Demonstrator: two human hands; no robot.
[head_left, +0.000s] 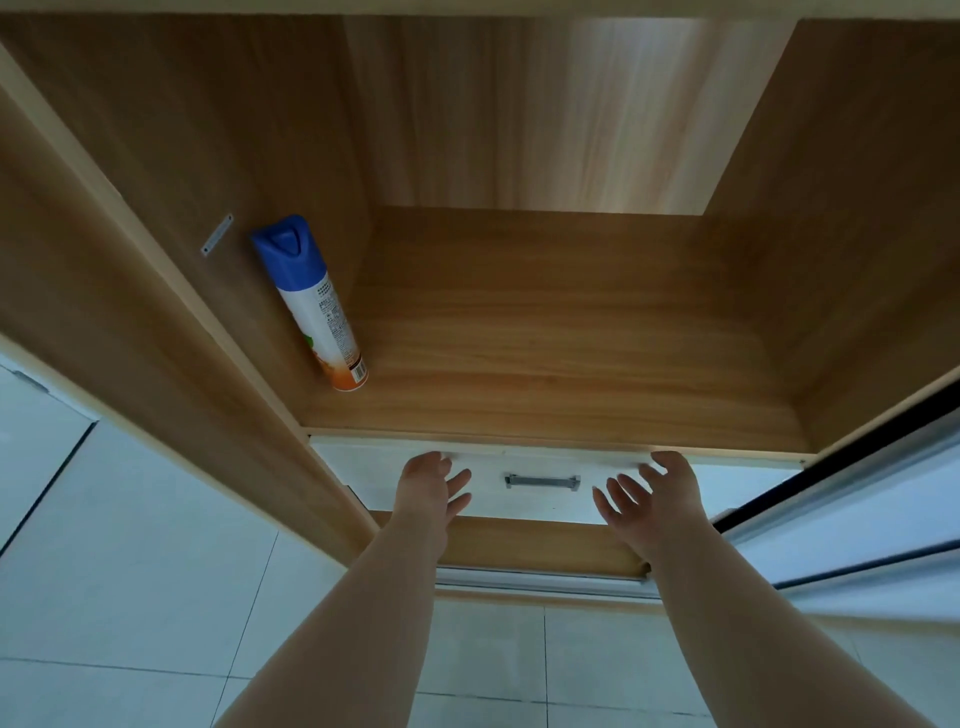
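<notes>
A white drawer front (540, 501) with a metal bar handle (542, 481) sits below a wooden cupboard shelf (561, 358). My left hand (428, 486) is in front of the drawer's left part, fingers straight and spread. My right hand (657, 493) is in front of its right part, fingers spread too. Both hands flank the handle and hold nothing. Whether the palms touch the drawer front is unclear.
A spray can (311, 301) with a blue cap stands on the shelf's left side, against the cupboard's left wall. A sliding door (852, 499) with a metal track stands at the right. Pale floor tiles (130, 597) lie below.
</notes>
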